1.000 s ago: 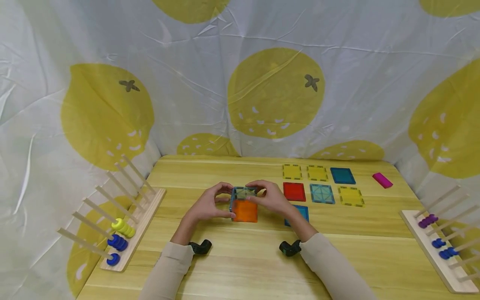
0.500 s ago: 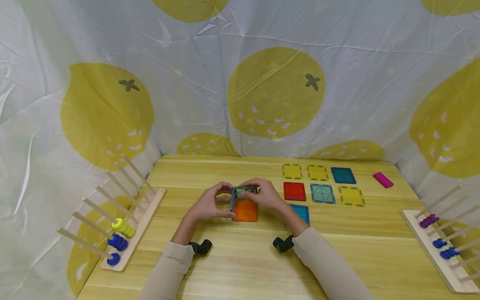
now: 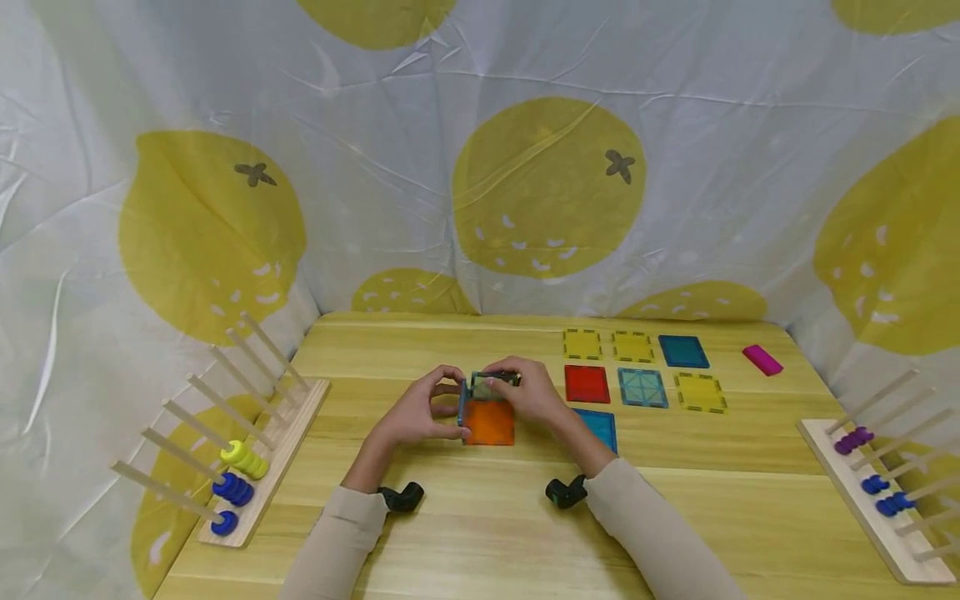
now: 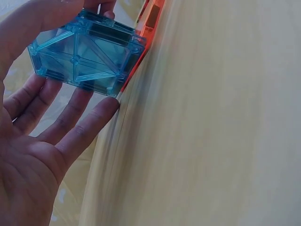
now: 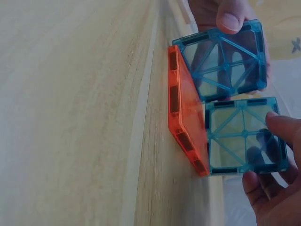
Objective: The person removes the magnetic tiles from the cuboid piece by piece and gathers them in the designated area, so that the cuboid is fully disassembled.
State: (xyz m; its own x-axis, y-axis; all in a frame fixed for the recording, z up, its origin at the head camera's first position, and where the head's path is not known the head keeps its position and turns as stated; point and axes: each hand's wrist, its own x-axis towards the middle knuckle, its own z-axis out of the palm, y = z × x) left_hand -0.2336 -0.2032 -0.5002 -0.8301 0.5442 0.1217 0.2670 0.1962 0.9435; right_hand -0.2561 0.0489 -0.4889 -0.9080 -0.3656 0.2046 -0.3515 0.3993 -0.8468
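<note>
An orange square magnetic tile (image 3: 490, 423) lies flat on the table between both hands. My left hand (image 3: 420, 408) grips a clear blue magnetic tile (image 4: 77, 59) by its edges, thumb on one side and fingers on the other. That tile stands upright along the orange tile's left edge. A second clear blue tile (image 5: 247, 136) is pinched between the thumb and fingers of my right hand (image 3: 528, 392). It stands at the far edge of the orange tile, close to the first blue tile; in the right wrist view a narrow gap shows between them.
To the right lie loose tiles: red (image 3: 587, 384), light blue (image 3: 642, 388), dark teal (image 3: 683, 352), blue (image 3: 597, 427) and several yellow ones (image 3: 701, 392). A magenta block (image 3: 762, 360) lies beyond. Wooden peg racks with beads stand left (image 3: 273, 475) and right (image 3: 862, 500).
My right hand has shifted slightly left along the far blue tile, and its forearm has swung left. My left hand stays in place, holding its tile.
</note>
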